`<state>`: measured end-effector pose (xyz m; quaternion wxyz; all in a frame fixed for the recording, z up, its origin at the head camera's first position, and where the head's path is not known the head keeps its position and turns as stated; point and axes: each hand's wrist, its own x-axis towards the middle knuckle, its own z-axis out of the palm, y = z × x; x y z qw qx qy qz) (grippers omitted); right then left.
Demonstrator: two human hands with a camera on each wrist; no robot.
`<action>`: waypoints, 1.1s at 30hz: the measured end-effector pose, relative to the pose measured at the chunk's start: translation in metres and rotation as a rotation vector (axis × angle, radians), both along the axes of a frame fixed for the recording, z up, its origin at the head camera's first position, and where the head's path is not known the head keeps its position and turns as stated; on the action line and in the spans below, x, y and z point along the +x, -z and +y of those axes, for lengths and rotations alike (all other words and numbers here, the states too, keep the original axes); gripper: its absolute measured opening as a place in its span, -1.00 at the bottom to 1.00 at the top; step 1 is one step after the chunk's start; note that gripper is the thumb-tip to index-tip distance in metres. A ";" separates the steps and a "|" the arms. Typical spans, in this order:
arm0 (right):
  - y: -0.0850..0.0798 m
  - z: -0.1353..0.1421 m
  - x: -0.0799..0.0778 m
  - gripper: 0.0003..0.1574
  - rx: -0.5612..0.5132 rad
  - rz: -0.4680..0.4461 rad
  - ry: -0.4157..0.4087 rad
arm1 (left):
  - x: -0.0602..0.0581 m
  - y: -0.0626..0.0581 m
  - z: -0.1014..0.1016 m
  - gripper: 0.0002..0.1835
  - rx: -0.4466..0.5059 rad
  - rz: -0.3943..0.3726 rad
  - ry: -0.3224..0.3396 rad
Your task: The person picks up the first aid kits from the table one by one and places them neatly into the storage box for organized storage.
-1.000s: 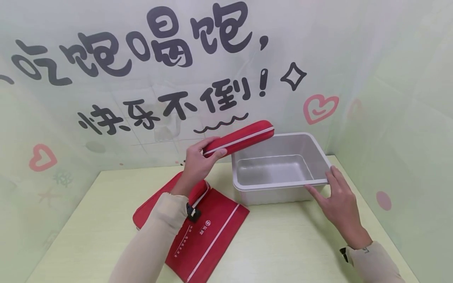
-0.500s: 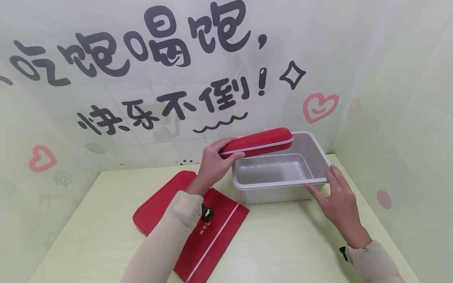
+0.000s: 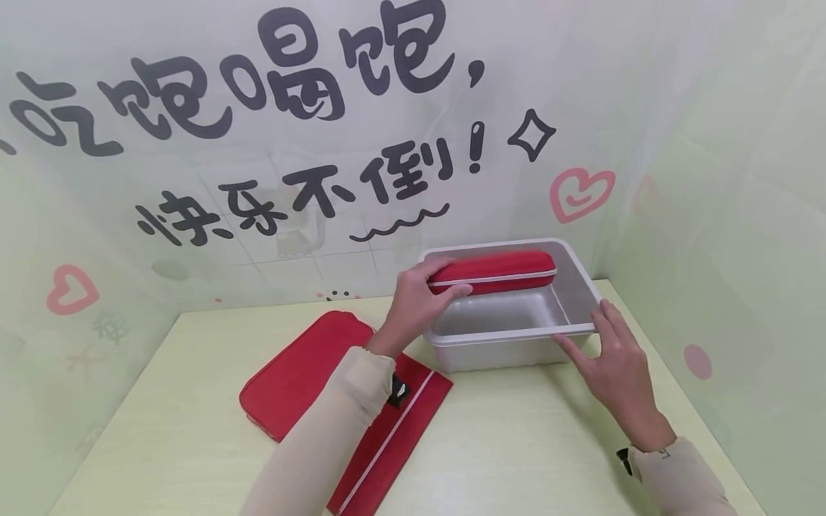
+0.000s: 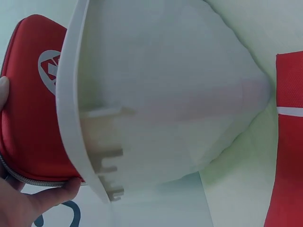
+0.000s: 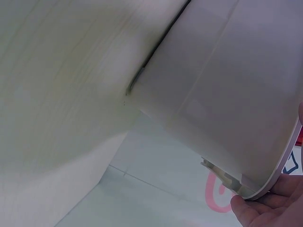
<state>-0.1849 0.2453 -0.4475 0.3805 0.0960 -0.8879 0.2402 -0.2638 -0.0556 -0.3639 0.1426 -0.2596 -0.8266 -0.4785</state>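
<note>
My left hand [image 3: 416, 304] pinches the left end of a long red zippered case [image 3: 503, 271], thumb in front and fingers behind. The case lies lengthwise within the opening of a pale grey plastic bin [image 3: 516, 352], along its back side. In the left wrist view, the case [image 4: 33, 118] bears a white round logo and stands beside the bin's rim [image 4: 68, 94]. At the bin's front right corner, my right hand [image 3: 616, 373] grips the rim. The right wrist view has the thumb and fingers of that hand [image 5: 270, 208] around the rim's corner.
Left of the bin, a rounded red flat pouch [image 3: 303, 362] and a red flat folder [image 3: 403, 433] with a white stripe lie on the pale table [image 3: 535, 444], the left forearm crossing over them. Printed curtain walls [image 3: 323, 236] stand close behind and beside the table.
My left hand has carried the red case rightward and down, from above the bin's left side into its opening. My right hand stays on the rim, and the bin has not visibly moved.
</note>
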 end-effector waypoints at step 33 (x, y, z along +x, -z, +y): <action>-0.001 -0.001 0.000 -0.14 0.010 -0.006 0.005 | -0.001 0.016 0.025 -0.46 -0.144 -0.158 -0.148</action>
